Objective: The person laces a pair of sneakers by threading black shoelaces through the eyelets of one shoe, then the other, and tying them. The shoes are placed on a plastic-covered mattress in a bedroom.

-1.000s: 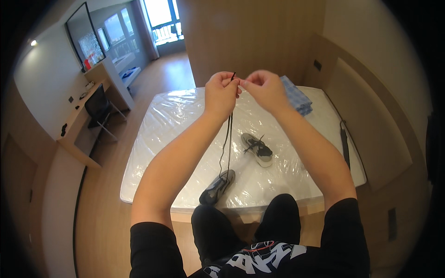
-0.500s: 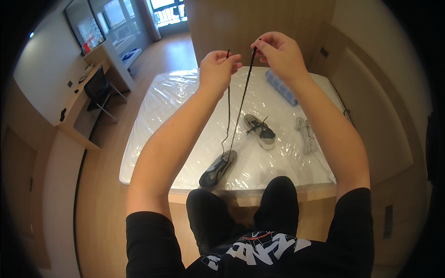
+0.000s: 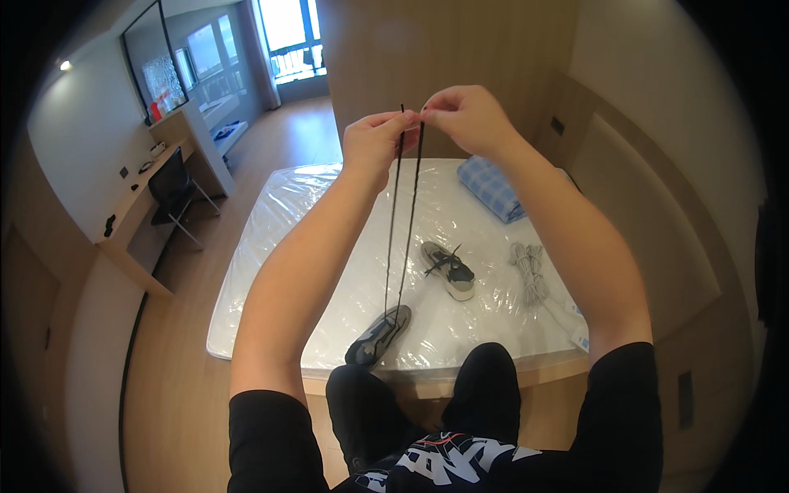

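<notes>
My left hand (image 3: 371, 148) pinches one end of a black shoelace (image 3: 394, 222), whose tip sticks up above the fingers. The lace's other end is pinched in my right hand (image 3: 470, 119), held close beside the left at about the same height. Both strands run down, nearly straight and side by side, to a grey and black shoe (image 3: 379, 335) lying near the mattress's front edge. A second grey and black shoe (image 3: 449, 269), its lace tied in a bow, rests farther back and to the right.
Plastic film wraps the white mattress (image 3: 279, 238). Toward its right side are a folded blue checked cloth (image 3: 491, 189) and a bundled grey-white cord (image 3: 530, 271). A black chair (image 3: 173, 185) stands by a wooden desk (image 3: 127, 218) at the left.
My right hand has come in toward the left one, and the two now nearly meet. The left strand, slack and wavy before, is now straight. The view has tilted up a little.
</notes>
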The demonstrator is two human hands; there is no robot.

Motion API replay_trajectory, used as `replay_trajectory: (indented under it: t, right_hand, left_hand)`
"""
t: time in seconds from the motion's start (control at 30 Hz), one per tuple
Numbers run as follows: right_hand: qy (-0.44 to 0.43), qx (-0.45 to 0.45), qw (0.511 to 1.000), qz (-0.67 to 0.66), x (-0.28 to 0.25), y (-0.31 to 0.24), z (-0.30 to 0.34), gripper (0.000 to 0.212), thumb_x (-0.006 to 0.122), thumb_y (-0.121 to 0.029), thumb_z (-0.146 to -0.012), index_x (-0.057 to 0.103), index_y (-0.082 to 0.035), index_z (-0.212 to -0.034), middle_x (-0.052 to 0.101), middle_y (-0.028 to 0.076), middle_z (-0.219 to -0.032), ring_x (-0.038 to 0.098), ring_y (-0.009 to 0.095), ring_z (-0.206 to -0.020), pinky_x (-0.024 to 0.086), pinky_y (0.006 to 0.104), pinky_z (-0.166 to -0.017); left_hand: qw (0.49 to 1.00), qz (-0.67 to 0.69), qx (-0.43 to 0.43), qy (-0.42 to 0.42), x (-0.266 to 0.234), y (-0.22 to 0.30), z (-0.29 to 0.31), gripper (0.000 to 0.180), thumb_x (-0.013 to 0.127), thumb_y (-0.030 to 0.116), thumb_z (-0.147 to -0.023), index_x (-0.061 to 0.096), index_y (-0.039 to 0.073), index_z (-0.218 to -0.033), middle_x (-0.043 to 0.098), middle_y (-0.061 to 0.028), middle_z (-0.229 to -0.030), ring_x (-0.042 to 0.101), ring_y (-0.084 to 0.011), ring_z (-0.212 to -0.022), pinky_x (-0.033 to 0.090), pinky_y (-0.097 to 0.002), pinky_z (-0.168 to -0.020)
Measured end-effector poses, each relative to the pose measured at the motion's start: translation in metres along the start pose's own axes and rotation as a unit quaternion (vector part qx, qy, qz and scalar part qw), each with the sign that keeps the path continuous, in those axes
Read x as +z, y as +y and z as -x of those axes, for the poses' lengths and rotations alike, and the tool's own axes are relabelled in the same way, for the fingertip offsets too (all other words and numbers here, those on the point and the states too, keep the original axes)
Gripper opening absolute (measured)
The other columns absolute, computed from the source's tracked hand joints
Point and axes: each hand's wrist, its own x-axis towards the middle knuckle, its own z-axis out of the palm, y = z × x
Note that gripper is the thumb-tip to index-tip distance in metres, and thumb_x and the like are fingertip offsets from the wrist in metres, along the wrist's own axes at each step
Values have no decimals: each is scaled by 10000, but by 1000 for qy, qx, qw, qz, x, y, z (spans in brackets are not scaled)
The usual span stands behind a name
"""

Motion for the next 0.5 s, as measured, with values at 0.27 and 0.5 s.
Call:
replay_trajectory:
  t: [0.27, 0.5]
  right_hand:
    - [-29, 42, 998, 25, -2, -1, -1, 219, 702, -195, -832, 730, 4, -918, 702, 89, -805, 641, 150, -769, 499, 291, -717]
    - [-84, 166, 979, -86, -12, -7, 2, 167, 702, -148, -842, 729, 3, -906, 654, 43, -729, 595, 85, -698, 471, 226, -656]
  left_hand:
    - [994, -77, -39, -69, 0, 8, 5, 247, 650, 156, -930, 666, -61, -1046, 690, -117, -952, 681, -191, -866, 556, -301, -805]
    - [965, -213, -29, -151, -3, 10, -2, 205, 644, 150, -934, 703, -44, -967, 695, -96, -883, 667, -148, -807, 543, -264, -783]
